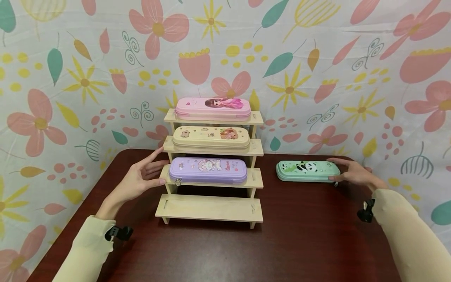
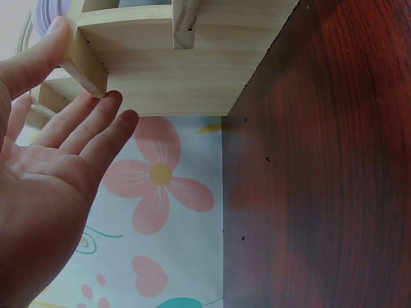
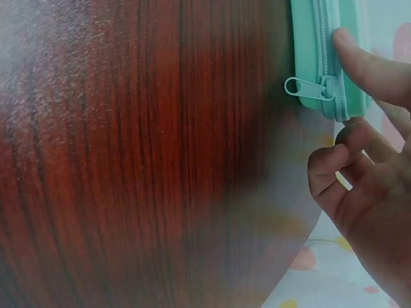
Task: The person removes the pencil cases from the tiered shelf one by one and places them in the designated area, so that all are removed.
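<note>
A mint-green pencil case [image 1: 308,171] with a panda picture lies at the right of the table. My right hand [image 1: 353,172] grips its right end, thumb on the zipped front side and index finger along the back. Its zipper pull [image 3: 308,88] hangs near the thumb in the right wrist view. At the left end of a stepped wooden rack [image 1: 208,206], my left hand [image 1: 139,175] touches the steps with its fingers extended. The rack carries a purple pencil case [image 1: 208,170], a cream pencil case [image 1: 211,138] and a pink pencil case [image 1: 213,108], one per step.
The bare lowest step of the rack faces me. Under everything is a dark red-brown wooden table [image 1: 218,254]. A flower-patterned cloth [image 1: 246,51] hangs directly behind the table and along its sides.
</note>
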`<state>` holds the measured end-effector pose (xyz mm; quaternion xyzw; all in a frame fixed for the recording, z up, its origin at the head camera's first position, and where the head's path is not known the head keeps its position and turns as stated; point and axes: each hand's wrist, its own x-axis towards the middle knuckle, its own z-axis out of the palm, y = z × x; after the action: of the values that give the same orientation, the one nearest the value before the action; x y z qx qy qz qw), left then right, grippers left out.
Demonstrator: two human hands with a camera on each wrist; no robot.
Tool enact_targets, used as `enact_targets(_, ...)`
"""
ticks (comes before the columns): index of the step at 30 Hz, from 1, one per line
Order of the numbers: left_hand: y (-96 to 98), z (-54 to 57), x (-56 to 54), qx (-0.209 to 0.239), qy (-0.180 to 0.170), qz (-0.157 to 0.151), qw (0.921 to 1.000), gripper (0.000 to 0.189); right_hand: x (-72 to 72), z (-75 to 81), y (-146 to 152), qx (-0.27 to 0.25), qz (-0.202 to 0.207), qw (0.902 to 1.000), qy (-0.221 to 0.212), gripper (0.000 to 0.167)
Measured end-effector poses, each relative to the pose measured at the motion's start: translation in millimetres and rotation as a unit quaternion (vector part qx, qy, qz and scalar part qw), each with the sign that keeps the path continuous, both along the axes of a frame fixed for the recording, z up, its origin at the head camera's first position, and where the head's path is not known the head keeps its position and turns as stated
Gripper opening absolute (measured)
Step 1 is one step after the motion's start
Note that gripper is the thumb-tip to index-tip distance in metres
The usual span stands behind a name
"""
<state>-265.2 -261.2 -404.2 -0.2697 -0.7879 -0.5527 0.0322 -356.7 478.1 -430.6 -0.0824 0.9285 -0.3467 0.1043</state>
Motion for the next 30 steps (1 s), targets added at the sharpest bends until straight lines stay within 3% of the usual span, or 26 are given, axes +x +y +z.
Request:
enact_targets(17,-0.2,-1.3,-0.2,0.003,-0.005,-0.002,1.0,0.098,2.9,0.3,2.9,-0.009,-0.011,0.9998,-0.017,0.087)
enact_targets(30,-0.6,-1.8,-0.6,0.005,-0.004,-0.002,1.0,0.098,2.9,-2.7,2.8,-0.001,-0.01,1.0,-0.001,0.084)
